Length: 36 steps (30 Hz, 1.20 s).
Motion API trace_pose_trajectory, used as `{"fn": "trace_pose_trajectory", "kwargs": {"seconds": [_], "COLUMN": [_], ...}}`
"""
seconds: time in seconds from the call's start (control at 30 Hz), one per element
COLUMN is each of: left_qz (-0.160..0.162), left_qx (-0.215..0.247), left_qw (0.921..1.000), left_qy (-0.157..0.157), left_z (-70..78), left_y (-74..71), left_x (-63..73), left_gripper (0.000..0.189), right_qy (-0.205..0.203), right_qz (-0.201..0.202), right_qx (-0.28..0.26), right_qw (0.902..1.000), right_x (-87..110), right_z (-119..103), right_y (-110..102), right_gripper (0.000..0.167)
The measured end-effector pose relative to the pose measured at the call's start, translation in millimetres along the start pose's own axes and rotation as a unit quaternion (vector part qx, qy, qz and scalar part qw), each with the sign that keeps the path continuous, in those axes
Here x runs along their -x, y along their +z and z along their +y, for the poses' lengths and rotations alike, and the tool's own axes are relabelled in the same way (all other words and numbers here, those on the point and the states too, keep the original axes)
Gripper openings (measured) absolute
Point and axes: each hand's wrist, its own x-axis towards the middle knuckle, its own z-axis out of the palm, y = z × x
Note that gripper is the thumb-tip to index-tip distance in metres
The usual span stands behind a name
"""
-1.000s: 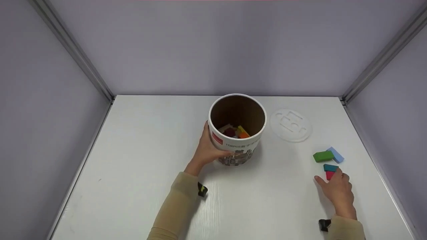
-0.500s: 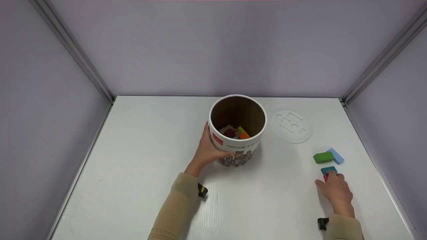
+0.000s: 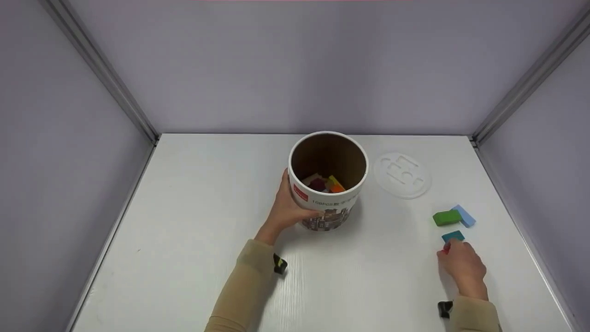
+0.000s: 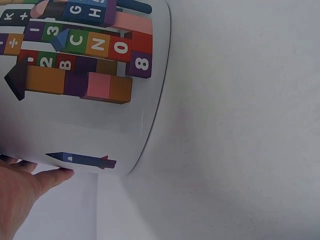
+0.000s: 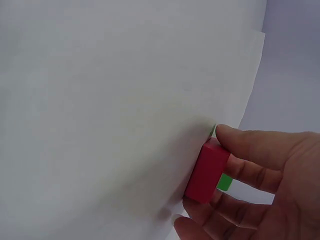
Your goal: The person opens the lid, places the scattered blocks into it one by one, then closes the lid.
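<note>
My left hand (image 3: pixel 286 210) grips the side of a white cylindrical tub (image 3: pixel 348 199), its thumb across the front wall. Several coloured wooden blocks (image 3: pixel 335 185) lie at the bottom of the tub. In the left wrist view, the tub's wall (image 4: pixel 75 122) shows printed letter and number blocks. My right hand (image 3: pixel 462 267) pinches a red block (image 5: pixel 207 172) between thumb and fingers, close over the table at the right. Just beyond its fingertips lies a teal block (image 3: pixel 453 235). Farther back, a green block (image 3: pixel 447 217) lies against a light blue block (image 3: pixel 465 216).
A clear round plastic lid (image 3: pixel 402 175) lies flat to the right of the tub. The white table (image 3: pixel 193 221) is bounded by grey panels (image 3: pixel 322 64) at the back and both sides. A black wrist camera (image 3: pixel 279 263) sits on the left sleeve.
My right hand has moved slightly left and its fingers have closed around the red block. The teal block has shifted a little to the left. The left hand and tub stay in place.
</note>
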Motion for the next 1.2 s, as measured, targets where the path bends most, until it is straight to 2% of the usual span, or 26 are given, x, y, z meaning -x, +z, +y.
{"fn": "trace_pose_trajectory", "kwargs": {"seconds": [0.23, 0.4, 0.53, 0.67, 0.83, 1.07, 1.2], "left_qz": [-0.002, 0.000, 0.001, 0.000, 0.002, 0.005, 0.008], "left_qx": [0.000, -0.003, -0.004, -0.002, -0.001, -0.008, -0.007], "left_qw": [1.0000, 1.0000, 1.0000, 1.0000, 1.0000, 0.9999, 0.9999], "left_qy": [-0.001, -0.002, -0.001, -0.002, -0.003, -0.004, -0.003], "left_z": [1.3, 1.3, 1.1, 0.6, 1.1, 1.9, 1.9], "left_y": [-0.5, -1.4, -1.7, -2.2, -2.2, -0.5, 0.1], "left_x": [0.0, -0.2, -0.5, -0.7, -1.0, -1.3, -1.3], "left_gripper": [0.133, 0.133, 0.133, 0.132, 0.133, 0.133, 0.133], "right_qy": [0.005, -0.035, -0.083, -0.130, -0.192, -0.288, -0.329], "right_qz": [0.010, 0.081, 0.151, 0.209, 0.260, 0.300, 0.318], "right_qx": [0.009, 0.005, -0.016, -0.051, -0.090, -0.141, -0.156], "right_qw": [0.9999, 0.9961, 0.9849, 0.9678, 0.9421, 0.8983, 0.8758], "right_x": [2.1, 8.2, 13.5, 17.7, 23.4, 30.7, 35.4], "right_z": [-7, -24, -44, -68, -102, -152, -179], "right_y": [-5, -11, -17, -23, -32, -46, -54], "right_gripper": [0.027, 0.023, 0.021, 0.022, 0.019, 0.021, 0.021]}}
